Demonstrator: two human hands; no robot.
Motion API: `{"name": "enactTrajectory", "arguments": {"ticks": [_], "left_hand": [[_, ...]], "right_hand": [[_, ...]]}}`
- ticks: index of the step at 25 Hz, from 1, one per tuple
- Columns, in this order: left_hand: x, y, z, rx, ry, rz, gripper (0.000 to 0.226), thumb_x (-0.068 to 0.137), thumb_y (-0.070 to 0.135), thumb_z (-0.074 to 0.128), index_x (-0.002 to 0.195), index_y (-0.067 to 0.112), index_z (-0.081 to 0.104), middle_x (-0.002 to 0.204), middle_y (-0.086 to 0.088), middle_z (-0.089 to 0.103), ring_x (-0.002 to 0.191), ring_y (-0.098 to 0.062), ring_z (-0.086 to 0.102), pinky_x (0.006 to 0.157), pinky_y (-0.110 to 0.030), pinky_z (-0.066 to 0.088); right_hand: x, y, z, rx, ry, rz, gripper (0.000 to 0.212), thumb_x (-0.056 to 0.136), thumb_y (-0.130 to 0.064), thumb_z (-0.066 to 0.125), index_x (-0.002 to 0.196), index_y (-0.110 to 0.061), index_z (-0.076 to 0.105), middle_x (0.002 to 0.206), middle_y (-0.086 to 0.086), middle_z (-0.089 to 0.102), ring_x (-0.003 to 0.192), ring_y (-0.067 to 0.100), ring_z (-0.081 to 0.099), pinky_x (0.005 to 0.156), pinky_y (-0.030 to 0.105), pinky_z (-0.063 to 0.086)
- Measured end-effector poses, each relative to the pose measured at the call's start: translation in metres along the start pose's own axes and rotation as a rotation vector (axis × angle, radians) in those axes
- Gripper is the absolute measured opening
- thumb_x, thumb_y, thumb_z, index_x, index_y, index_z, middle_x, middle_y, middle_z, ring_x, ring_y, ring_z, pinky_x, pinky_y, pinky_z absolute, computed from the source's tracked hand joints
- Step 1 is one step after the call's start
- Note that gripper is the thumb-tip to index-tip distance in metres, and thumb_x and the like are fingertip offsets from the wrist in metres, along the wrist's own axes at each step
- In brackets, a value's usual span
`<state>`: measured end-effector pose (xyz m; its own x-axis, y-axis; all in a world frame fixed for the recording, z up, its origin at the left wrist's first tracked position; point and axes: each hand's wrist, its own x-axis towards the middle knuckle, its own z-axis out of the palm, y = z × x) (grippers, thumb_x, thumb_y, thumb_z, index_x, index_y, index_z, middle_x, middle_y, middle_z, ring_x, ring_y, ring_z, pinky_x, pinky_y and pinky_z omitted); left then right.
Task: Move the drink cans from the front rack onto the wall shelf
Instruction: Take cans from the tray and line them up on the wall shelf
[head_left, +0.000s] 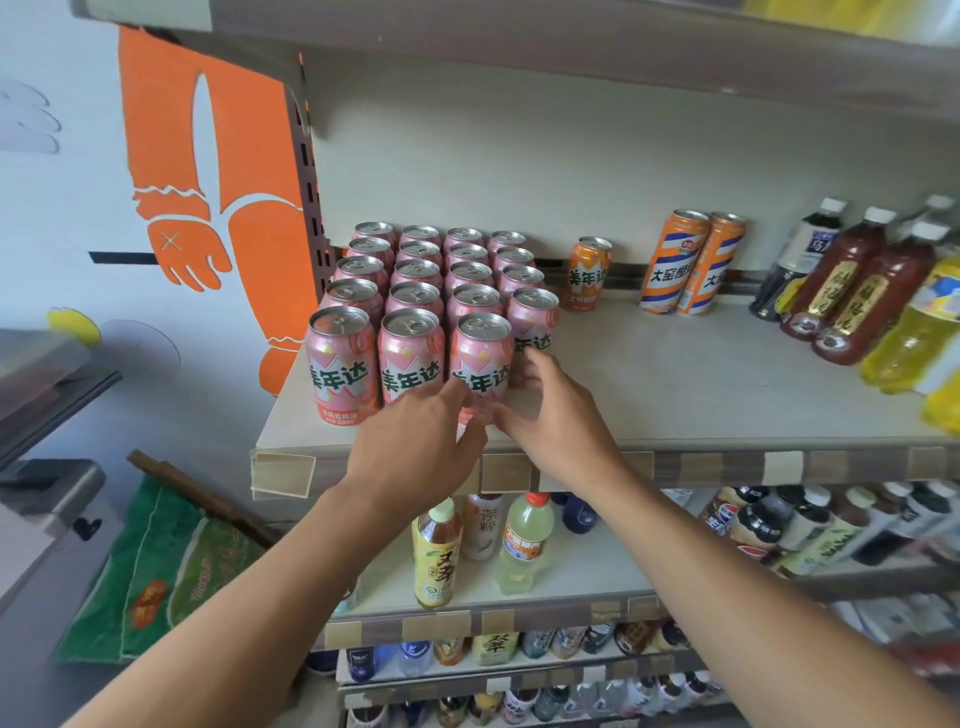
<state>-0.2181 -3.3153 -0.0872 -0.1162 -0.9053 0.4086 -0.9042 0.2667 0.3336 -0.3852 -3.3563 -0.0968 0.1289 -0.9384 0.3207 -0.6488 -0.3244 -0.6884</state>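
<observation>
Both hands, left hand (415, 441) and right hand (558, 415), flank the front pink aluminium drink can (480, 358) with fingers spread, seemingly just touching it, on the beige wall shelf (701, 384) where many pink cans already stand in rows.

Glossy metal cans (415, 312), seemingly matt shelf (701, 379)

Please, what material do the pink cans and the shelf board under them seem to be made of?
The pink cans look like thin metal, probably aluminium: bare silvery tops with pull tabs and a glossy printed wrap on the sides. The shelf board shows a smooth, matte, pale beige surface; it may be painted metal or laminate, the picture does not settle which. Its front edge carries a wood-pattern strip.
</observation>
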Motion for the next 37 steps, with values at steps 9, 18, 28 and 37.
{"name": "enactTrajectory", "arguments": {"ticks": [9,18,28,37], "left_hand": [[0.023,0.118,0.054,-0.045,-0.067,0.246,0.031,0.095,0.041,0.045,0.122,0.027,0.052,0.119,0.006,0.061,0.108,-0.024,0.059,0.077,-0.035,0.046],[0.015,0.336,0.153,-0.202,-0.236,0.686,0.033,0.095,0.041,0.042,0.121,0.022,0.049,0.119,-0.003,0.057,0.111,-0.029,0.056,0.077,-0.042,0.050],[-0.083,0.562,0.237,-0.360,-0.478,1.118,0.030,0.096,0.040,0.043,0.121,0.024,0.049,0.119,0.002,0.058,0.107,-0.025,0.058,0.078,-0.039,0.049],[-0.164,0.668,0.303,-0.371,-0.651,1.301,0.033,0.096,0.044,0.043,0.125,0.029,0.049,0.119,0.005,0.061,0.105,-0.017,0.058,0.082,-0.036,0.053]], "right_hand": [[-0.086,0.076,-0.119,-0.532,0.192,0.041,0.046,0.095,-0.036,0.055,0.136,-0.015,0.053,0.130,0.003,0.058,0.121,0.021,0.052,0.093,0.035,0.046],[-0.219,0.170,-0.266,-0.795,0.289,0.435,0.043,0.095,-0.037,0.051,0.132,-0.015,0.056,0.123,0.007,0.061,0.114,0.028,0.057,0.084,0.038,0.050],[-0.410,0.263,-0.369,-0.738,0.462,1.042,0.044,0.097,-0.041,0.044,0.137,-0.022,0.048,0.132,0.005,0.055,0.116,0.027,0.057,0.087,0.041,0.051],[-0.575,0.369,-0.416,-0.287,0.574,1.580,0.031,0.093,-0.033,0.050,0.118,-0.019,0.063,0.119,0.011,0.067,0.109,0.032,0.063,0.089,0.032,0.051]]}}
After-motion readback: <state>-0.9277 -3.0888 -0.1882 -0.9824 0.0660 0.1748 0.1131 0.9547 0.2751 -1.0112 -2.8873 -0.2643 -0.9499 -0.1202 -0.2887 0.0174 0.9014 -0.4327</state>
